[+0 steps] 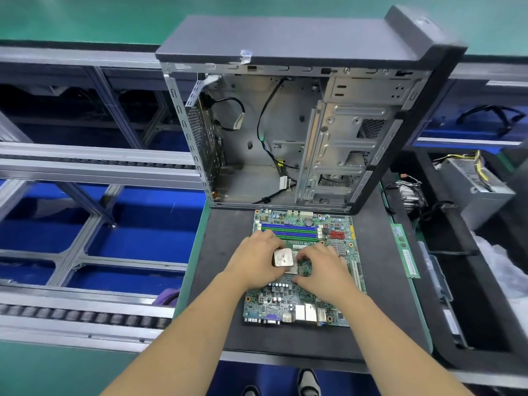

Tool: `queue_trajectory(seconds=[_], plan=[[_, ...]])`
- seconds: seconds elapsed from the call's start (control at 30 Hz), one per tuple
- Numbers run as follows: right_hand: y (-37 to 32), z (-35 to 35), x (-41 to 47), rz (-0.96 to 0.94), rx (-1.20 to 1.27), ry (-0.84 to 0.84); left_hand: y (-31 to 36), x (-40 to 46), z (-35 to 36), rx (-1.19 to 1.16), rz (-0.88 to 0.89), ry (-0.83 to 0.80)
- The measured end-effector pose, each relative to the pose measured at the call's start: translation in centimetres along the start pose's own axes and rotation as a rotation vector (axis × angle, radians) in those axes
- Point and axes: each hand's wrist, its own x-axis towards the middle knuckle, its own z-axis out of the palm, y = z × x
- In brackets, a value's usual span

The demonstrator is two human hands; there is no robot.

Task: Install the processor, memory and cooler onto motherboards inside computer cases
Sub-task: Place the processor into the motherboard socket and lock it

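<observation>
A green motherboard (pixel 300 295) lies flat on a black mat (pixel 223 281), in front of an open computer case (pixel 285 132) that stands upright. My left hand (pixel 254 258) holds a square silver processor (pixel 283 258) tilted just above the socket area at the board's middle. My right hand (pixel 323 267) rests on the board beside the socket, fingers curled down onto it. The socket itself is mostly hidden by both hands. Blue and green memory slots (pixel 288 231) stand empty at the board's far side.
A green memory stick (pixel 405 252) lies along the mat's right edge. Further right sit a finned cooler with cables (pixel 411 195) and a grey power supply (pixel 474 184). Roller conveyor rails (pixel 85 312) run on the left. My shoes (pixel 308 381) show below.
</observation>
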Motion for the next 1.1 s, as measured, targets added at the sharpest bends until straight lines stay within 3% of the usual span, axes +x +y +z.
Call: queue_trajectory(seconds=[0.37, 0.63, 0.8, 1.1], plan=[[-1.0, -0.1, -0.3, 0.01, -0.093, 0.066, 0.1, -0.1, 0.3, 0.01, -0.023, -0.006], [-0.3, -0.7, 0.0, -0.167, -0.131, 0.343, 1.0, 0.5, 0.6, 0.059, -0.007, -0.041], [-0.3, -1.9, 1.9, -0.071, -0.141, 0.286, 1.2, 1.0, 0.8, 0.12, -0.005, -0.086], [-0.1, -1.8, 1.8, 0.034, 0.057, 0.236, 0.7, 1.5, 0.3, 0.144, -0.007, -0.135]])
